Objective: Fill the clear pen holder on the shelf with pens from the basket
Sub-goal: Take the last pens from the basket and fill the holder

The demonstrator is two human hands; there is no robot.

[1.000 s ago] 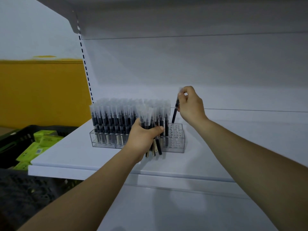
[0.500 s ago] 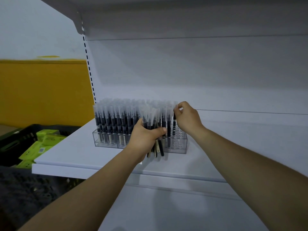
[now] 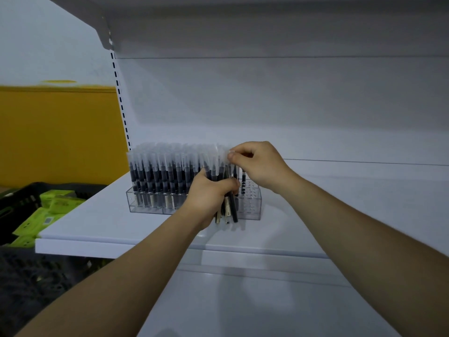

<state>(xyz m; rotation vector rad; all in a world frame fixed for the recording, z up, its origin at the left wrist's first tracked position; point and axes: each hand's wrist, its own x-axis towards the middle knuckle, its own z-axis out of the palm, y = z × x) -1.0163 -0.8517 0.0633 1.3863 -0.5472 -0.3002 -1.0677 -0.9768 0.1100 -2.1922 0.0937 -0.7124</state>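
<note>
My left hand [image 3: 211, 198] is wrapped tight round a bundle of pens [image 3: 233, 210], upright, at the near face of the clear pen holder [image 3: 252, 211] on the shelf [image 3: 97, 222]. My right hand [image 3: 260, 166] pinches one cap [image 3: 226, 153] at the bundle's top. The long axis is vertical, so it's a straight lift. The holder's empty holes sit just right of the bundle, under my right hand, the nearer one.

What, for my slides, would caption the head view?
Left hand grips spare pens; right hand pinches one pen at the clear holder.
</note>
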